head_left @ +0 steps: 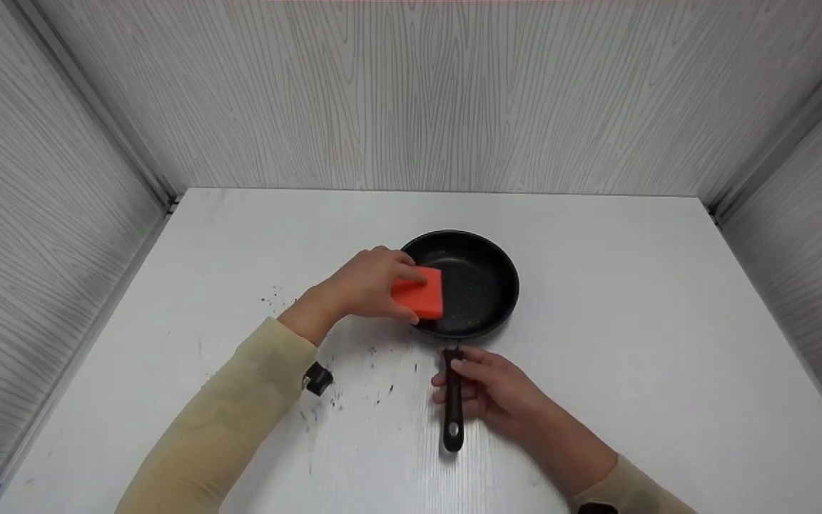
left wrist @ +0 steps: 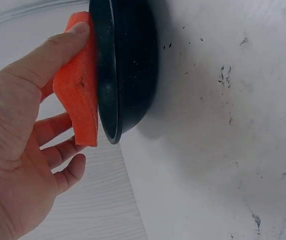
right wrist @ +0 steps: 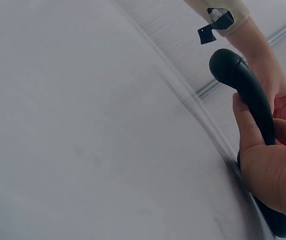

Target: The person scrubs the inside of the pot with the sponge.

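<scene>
A black frying pan [head_left: 475, 293] stands near the middle of the white table, its handle [head_left: 453, 417] pointing toward me. My left hand [head_left: 368, 285] pinches an orange sponge [head_left: 422, 294] between thumb and fingers, over the left part of the pan. In the left wrist view the sponge [left wrist: 80, 100] is bent under the thumb, right at the rim of the pan [left wrist: 137, 70]. With thumb and fingers my right hand [head_left: 504, 389] holds the handle close to the pan. The handle's rounded end [right wrist: 226, 67] sticks out past the fingers in the right wrist view.
Dark specks and smears [left wrist: 225, 77] mark the table [head_left: 618, 321] left of the pan and handle. Grey wood-grain panels [head_left: 425, 100] rise at the back and on both sides. A small black device [head_left: 318, 378] sits on the left sleeve.
</scene>
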A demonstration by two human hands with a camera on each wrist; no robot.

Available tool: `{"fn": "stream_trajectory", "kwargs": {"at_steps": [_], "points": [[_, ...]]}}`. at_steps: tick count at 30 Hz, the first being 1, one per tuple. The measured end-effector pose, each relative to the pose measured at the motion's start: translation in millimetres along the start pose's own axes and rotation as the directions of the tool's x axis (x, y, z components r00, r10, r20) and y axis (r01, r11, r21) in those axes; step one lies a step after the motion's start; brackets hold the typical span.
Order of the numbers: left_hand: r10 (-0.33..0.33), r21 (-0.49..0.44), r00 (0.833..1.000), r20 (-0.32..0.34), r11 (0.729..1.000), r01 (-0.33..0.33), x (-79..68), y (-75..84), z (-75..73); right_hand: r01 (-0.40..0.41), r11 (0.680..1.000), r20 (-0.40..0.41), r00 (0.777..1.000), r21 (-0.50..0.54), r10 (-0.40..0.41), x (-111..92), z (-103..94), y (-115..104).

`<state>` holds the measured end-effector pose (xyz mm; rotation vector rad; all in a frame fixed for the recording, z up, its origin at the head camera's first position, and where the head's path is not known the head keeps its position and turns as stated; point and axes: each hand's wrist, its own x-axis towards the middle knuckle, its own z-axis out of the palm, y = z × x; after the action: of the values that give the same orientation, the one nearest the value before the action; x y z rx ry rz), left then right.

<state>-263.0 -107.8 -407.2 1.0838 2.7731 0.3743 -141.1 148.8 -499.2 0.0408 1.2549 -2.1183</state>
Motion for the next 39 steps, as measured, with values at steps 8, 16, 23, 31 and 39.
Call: {"fn": "stream_trajectory", "kwargs": {"at_steps": [8, 16, 23, 31, 39], "points": [[0.019, 0.036, 0.998, 0.053, 0.999, -0.021, 9.2, 5.3, 5.5, 0.000, 1.000, -0.012, 1.000, -0.018, 0.000, 1, 0.0, -1], [0.013, 0.014, 0.994, 0.106, 1.000, -0.015, 14.5, 9.2, 8.5, -0.003, 1.000, -0.020, 1.000, -0.018, 0.003, 1, -1.3, 0], [0.013, -0.007, 0.990, 0.138, 1.000, -0.012, 17.1, 8.3, 11.6, 0.006, 1.000, -0.014, 1.000, -0.015, -0.006, 1, -0.2, 0], [-0.011, -0.064, 0.986, 0.168, 0.998, 0.022, 19.9, 6.7, 15.0, 0.008, 1.000, -0.021, 1.000, -0.018, -0.009, 2, -0.9, 1], [-0.004, -0.106, 0.981, 0.196, 0.994, 0.026, 22.1, 8.1, 14.0, 0.017, 0.999, -0.014, 1.000, -0.045, -0.017, 3, -1.5, 1]]}}
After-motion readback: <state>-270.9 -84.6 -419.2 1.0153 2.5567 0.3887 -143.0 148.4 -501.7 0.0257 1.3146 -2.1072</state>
